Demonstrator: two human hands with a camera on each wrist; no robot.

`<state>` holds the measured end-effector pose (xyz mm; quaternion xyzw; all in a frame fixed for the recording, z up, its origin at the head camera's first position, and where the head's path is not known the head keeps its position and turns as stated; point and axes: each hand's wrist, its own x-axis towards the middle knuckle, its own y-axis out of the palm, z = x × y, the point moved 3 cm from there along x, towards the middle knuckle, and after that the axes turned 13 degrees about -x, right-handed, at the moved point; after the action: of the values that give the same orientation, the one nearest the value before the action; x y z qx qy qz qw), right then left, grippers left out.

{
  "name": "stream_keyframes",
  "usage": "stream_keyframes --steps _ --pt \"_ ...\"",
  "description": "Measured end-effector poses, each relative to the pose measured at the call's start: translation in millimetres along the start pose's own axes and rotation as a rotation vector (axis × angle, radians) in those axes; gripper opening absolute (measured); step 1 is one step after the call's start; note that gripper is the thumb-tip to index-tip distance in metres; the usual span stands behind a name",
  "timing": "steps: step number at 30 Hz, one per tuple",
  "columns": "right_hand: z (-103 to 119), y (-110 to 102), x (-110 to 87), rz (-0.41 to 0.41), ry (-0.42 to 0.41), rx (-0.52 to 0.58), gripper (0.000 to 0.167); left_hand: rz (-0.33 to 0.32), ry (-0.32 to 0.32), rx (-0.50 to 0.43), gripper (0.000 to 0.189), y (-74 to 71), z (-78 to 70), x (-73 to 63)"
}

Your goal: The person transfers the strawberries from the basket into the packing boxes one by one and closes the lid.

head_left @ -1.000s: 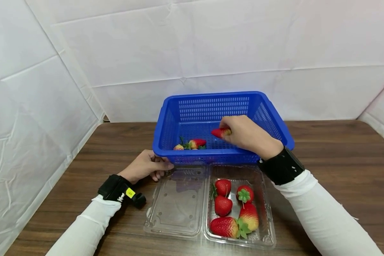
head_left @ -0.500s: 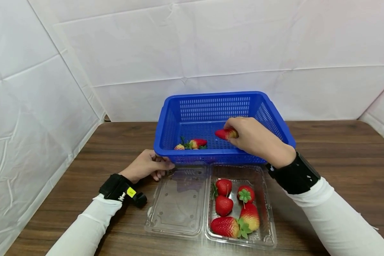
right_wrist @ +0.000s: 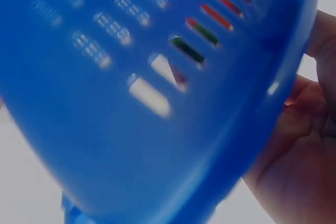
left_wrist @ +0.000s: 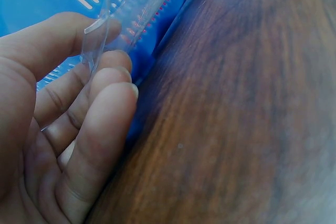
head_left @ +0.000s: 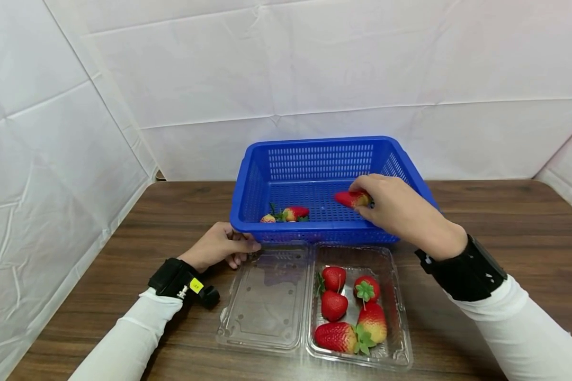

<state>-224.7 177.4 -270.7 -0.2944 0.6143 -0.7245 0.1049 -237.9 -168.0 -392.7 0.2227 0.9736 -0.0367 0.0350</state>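
In the head view my right hand (head_left: 394,205) pinches a red strawberry (head_left: 350,199) by its paler stem end, over the right side of a blue basket (head_left: 310,226). The basket's wall hides much of that hand in the right wrist view. My left hand (head_left: 224,246) pinches the far left corner of the clear lid (head_left: 267,301); in the left wrist view thumb and fingers hold the thin plastic edge (left_wrist: 97,43). Joined to the lid is a clear tray (head_left: 402,344) holding several strawberries, among them a large one (head_left: 336,337) at the near side.
A few strawberries (head_left: 294,214) lie in the basket's near left corner. The brown wooden table (head_left: 181,211) carries everything, and a white cloth (head_left: 195,79) rises behind it. The basket's near wall stands right against the far edge of the clear container.
My right hand, with the strawberry between its fingers, has moved right across the basket, and its forearm has swung right too. The left hand and the clear container have stayed in place.
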Motion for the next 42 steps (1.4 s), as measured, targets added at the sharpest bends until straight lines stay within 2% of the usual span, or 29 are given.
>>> stream_keyframes --steps 7,17,21,30,37,42 --pt "-5.3 -6.2 -6.5 0.008 0.026 -0.004 0.028 0.006 0.003 -0.003 0.013 0.4 -0.5 -0.1" --pt "-6.2 -19.1 -10.8 -0.029 -0.003 -0.013 0.029 0.004 0.000 0.001 0.013 0.0 -0.5 0.0" --pt "-3.3 -26.4 -14.6 -0.044 -0.028 -0.034 0.028 0.003 0.000 0.003 0.013 0.7 -1.4 -0.4" --pt "6.9 -32.6 -23.1 0.034 -0.062 -0.059 0.029 0.006 0.009 -0.003 0.012 0.3 0.7 0.5" --pt "14.8 -35.0 -31.9 0.012 -0.125 -0.073 0.028 0.008 0.007 -0.002 0.012 0.5 0.4 0.5" --pt "19.4 -36.3 -38.7 0.036 -0.168 -0.059 0.026 0.012 0.013 0.000 0.012 0.2 -0.1 0.2"
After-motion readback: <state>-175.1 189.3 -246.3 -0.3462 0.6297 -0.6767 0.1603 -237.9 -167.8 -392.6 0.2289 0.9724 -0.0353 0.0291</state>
